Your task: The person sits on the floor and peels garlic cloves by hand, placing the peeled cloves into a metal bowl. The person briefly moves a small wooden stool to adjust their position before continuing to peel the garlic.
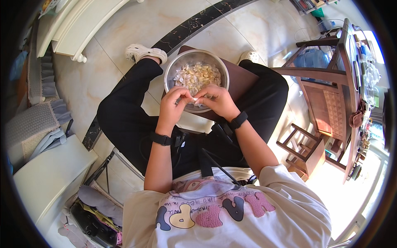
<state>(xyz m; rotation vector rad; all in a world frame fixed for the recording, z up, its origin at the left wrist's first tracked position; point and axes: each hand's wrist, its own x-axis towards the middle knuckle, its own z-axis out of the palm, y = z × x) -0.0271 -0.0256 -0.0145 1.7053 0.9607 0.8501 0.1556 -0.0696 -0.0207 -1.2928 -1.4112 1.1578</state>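
Observation:
A round stainless steel bowl (225, 66) stands on a brown stool or box (240, 76) between the knees. Inside it lie pale yellow cloves, which look like garlic (201, 74), mixed with papery whitish skins (183, 77). Over the bowl's near rim, my left hand (177, 100) and my right hand (217, 99) meet at the fingertips. Thumbs and forefingers of both pinch one small whitish piece (195, 99), probably a garlic clove; the fingers cover most of it.
Black-trousered legs flank the bowl on a tiled floor (108, 71) with a dark stone strip. At the right are a wooden chair (325, 105), a small wooden stool (305, 152) and a large blue water bottle (311, 59). Cream furniture (83, 21) stands at the upper left.

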